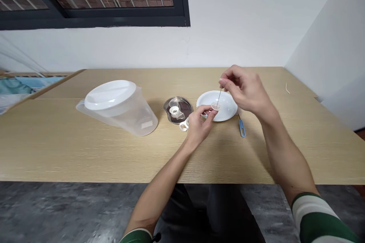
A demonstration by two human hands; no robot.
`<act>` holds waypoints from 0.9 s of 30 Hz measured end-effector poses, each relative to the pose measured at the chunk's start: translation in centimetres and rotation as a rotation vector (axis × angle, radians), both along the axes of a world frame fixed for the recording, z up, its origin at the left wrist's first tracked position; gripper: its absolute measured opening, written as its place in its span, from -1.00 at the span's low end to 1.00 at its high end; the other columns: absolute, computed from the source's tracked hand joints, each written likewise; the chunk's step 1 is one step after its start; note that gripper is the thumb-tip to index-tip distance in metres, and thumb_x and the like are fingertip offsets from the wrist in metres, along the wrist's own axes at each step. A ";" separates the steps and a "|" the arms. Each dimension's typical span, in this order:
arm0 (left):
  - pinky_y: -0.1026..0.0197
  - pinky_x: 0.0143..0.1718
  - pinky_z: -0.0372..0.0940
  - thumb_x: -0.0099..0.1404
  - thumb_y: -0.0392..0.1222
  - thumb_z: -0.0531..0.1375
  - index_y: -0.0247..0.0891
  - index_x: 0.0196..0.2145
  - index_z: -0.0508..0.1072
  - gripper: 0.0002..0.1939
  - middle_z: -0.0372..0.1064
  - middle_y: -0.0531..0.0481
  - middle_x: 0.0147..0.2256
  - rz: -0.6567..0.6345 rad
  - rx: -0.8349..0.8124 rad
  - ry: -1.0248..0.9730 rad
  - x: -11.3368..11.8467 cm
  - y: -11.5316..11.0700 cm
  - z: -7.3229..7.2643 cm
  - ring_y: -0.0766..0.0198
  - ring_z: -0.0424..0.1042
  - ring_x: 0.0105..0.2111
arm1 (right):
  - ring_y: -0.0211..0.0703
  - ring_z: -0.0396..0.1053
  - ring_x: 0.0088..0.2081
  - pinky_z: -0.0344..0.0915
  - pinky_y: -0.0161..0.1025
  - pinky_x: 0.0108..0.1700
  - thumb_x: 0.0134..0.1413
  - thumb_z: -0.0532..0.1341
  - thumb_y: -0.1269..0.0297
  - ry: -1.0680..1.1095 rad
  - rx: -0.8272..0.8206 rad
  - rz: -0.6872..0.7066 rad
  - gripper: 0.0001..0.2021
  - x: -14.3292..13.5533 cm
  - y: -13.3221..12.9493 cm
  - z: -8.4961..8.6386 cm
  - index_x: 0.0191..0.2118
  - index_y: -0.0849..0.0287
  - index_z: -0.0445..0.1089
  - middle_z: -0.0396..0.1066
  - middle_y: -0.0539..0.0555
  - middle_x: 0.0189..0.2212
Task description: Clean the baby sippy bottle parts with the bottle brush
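My left hand (200, 121) pinches a small clear round piece (215, 106) over the near left part of a white plate (229, 112). Above it, my right hand (241, 86) holds a thin dark needle-like rod (219, 97) between thumb and fingertips. The rod slants down, and its lower end meets the clear piece; whether it passes into it is too small to tell. White scissor-like handles (183, 125) lie just left of my left hand, which hides the rest of them.
Left of my hands, a dark metal tray (188, 109) holds a white ring and clear pieces. A translucent lidded pitcher (129, 115) lies farther left. A blue-handled tool (242, 128) rests right of the plate, and a small bent pale piece (287, 88) lies far right.
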State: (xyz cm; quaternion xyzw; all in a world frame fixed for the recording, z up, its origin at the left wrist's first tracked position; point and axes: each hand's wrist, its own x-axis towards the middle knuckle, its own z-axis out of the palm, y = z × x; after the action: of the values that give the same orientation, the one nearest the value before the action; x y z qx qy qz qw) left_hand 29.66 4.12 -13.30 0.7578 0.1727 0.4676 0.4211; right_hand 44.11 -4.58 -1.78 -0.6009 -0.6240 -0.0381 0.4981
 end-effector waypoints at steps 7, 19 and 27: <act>0.19 -0.21 0.32 0.29 -0.13 0.30 -0.20 -0.22 0.60 -0.86 0.55 -0.01 -0.30 0.004 -0.068 0.014 -0.1 -0.2 0.3 0.27 0.42 -0.33 | -0.18 0.37 -0.31 0.21 -0.23 -0.26 0.22 0.19 0.27 -0.114 -0.196 0.017 -0.86 -0.5 0.3 -0.4 -0.33 0.17 0.43 0.49 0.05 -0.36; 0.21 -0.24 0.33 0.31 -0.17 0.29 -0.22 -0.26 0.58 -0.90 0.58 -0.01 -0.30 -0.097 -0.019 0.105 -0.1 -0.4 0.8 0.28 0.45 -0.35 | -0.21 0.39 -0.37 0.28 -0.22 -0.25 0.34 0.14 0.11 0.027 -0.079 -0.037 -0.78 -0.4 0.2 -0.4 -0.26 0.13 0.33 0.46 0.02 -0.40; 0.19 -0.23 0.37 0.30 -0.19 0.30 -0.22 -0.29 0.57 -0.93 0.57 -0.02 -0.33 -0.120 0.016 0.079 -0.3 -0.8 1.1 0.26 0.47 -0.35 | -0.26 0.38 -0.42 0.37 -0.22 -0.34 0.26 0.24 -0.02 0.162 0.158 -0.043 -0.72 0.9 -0.5 0.4 -0.30 0.08 0.32 0.42 -0.03 -0.44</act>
State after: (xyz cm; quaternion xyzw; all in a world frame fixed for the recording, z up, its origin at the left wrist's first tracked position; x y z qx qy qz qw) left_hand 29.34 3.27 -12.22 0.7881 0.1396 0.4125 0.4350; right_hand 44.97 -5.12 -1.33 -0.5742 -0.5636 -0.0494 0.5918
